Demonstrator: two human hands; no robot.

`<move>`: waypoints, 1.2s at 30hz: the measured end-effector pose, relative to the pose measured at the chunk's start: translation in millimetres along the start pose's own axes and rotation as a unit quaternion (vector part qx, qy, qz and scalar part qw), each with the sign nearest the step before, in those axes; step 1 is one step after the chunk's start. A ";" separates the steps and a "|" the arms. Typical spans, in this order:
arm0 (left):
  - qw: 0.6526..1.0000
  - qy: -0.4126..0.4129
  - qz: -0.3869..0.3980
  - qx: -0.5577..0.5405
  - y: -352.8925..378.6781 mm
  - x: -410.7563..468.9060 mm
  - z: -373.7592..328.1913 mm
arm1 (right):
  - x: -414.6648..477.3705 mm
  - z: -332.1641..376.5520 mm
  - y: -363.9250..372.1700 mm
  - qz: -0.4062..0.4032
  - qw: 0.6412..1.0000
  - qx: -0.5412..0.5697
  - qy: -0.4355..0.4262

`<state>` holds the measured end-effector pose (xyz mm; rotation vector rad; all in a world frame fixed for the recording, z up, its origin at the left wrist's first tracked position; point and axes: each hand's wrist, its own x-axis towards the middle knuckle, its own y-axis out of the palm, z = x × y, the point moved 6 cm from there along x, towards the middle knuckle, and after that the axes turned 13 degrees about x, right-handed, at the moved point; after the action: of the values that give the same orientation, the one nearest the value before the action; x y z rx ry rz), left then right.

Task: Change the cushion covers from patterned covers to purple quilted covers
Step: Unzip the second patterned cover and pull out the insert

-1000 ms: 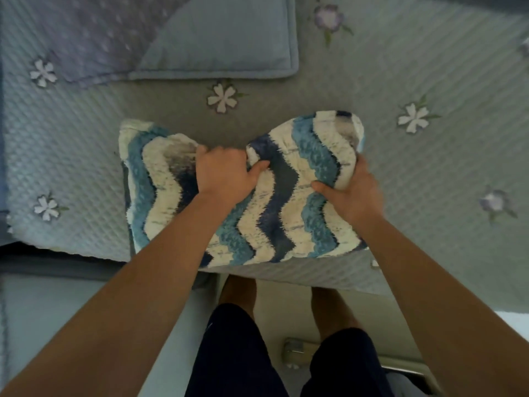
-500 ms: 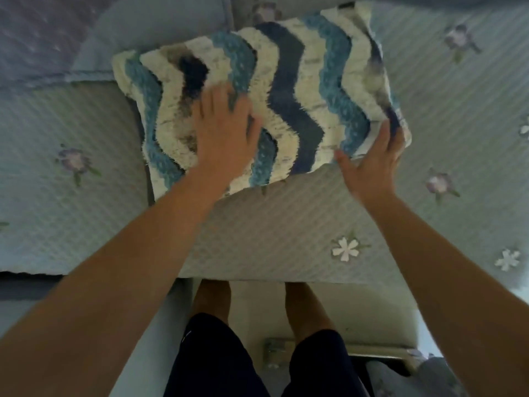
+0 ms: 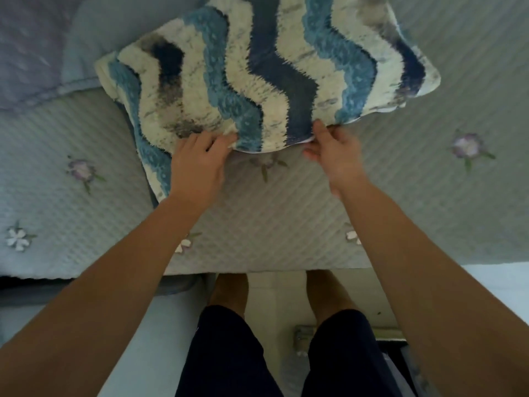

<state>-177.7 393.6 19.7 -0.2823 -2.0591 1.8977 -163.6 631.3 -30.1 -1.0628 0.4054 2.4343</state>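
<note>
At upper centre of the frame, the wavy-patterned cushion (image 3: 266,73) now lies on the quilted bedspread (image 3: 286,213). The left hand (image 3: 197,164) has slid to its near hem, grip pinching. The right hand (image 3: 336,151) touches there, grip unclear, likely hunting the opening.

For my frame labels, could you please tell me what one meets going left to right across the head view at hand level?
Left purple flower → left hand → middle flower at the patterned cushion edge → right hand → right purple flower.
</note>
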 end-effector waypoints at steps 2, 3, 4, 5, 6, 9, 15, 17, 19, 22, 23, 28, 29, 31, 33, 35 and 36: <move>0.998 -0.040 -0.026 -0.042 -34.3 19.0 -5.2 | -23.3 35.4 4.1 -0.010 0.998 -0.006 -0.060; 0.995 -0.063 -0.037 -0.066 -54.0 29.1 -8.5 | -36.1 58.1 4.6 -0.028 0.994 -0.006 -0.107; 0.992 -0.083 -0.043 -0.090 -73.1 37.9 -12.3 | -49.1 83.9 3.3 -0.055 0.986 -0.006 -0.160; 0.988 -0.095 -0.043 -0.111 -90.9 44.9 -17.1 | -61.3 110.2 1.1 -0.086 0.973 -0.006 -0.214; 0.986 -0.097 -0.042 -0.128 -106.8 50.1 -23.1 | -72.3 134.8 -1.2 -0.114 0.958 -0.003 -0.263; 0.987 -0.071 -0.001 -0.147 -124.8 60.0 -37.6 | -82.6 168.7 -3.1 -0.159 0.929 -0.030 -0.332; 0.969 -0.167 0.102 -0.153 -79.5 83.9 -27.4 | -51.4 97.7 22.3 0.005 0.883 -0.317 -0.345; 0.974 -0.165 0.062 -0.143 -88.7 85.8 -21.3 | -44.2 93.2 28.3 -0.012 0.864 -0.351 -0.360; 0.972 -0.174 0.044 -0.149 -101.5 77.1 -10.8 | -42.4 96.1 39.0 -0.019 0.864 -0.351 -0.360; 0.959 -0.225 0.046 -0.167 -116.7 50.0 8.9 | -37.8 97.8 57.3 -0.017 0.859 -0.358 -0.367; 0.956 -0.241 0.043 -0.159 -121.3 39.5 15.1 | -36.6 98.1 62.7 -0.018 0.855 -0.362 -0.370; 0.953 -0.276 0.035 -0.116 -125.5 -6.1 35.8 | -36.1 101.2 79.4 -0.037 0.848 -0.371 -0.378; 0.951 -0.281 0.039 -0.119 -122.2 -15.3 37.3 | -41.5 102.5 82.4 -0.041 0.843 -0.367 -0.391; 0.945 -0.292 0.039 -0.141 -114.8 -31.4 38.1 | -62.3 108.5 90.7 -0.050 0.805 -0.367 -0.463; 0.947 -0.283 0.015 -0.150 -111.0 -40.1 36.2 | -88.8 113.7 103.3 -0.035 0.743 -0.382 -0.549; 0.948 -0.269 -0.017 -0.169 -112.0 -44.0 35.8 | -103.5 106.8 119.5 0.027 0.693 -0.422 -0.584; 0.945 -0.266 -0.030 -0.186 -113.7 -45.1 35.5 | -103.5 100.2 125.5 0.051 0.675 -0.449 -0.584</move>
<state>-140.6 333.5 125.7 0.2404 -2.7419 1.6595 -227.0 538.0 124.1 0.5021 -1.2682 2.7847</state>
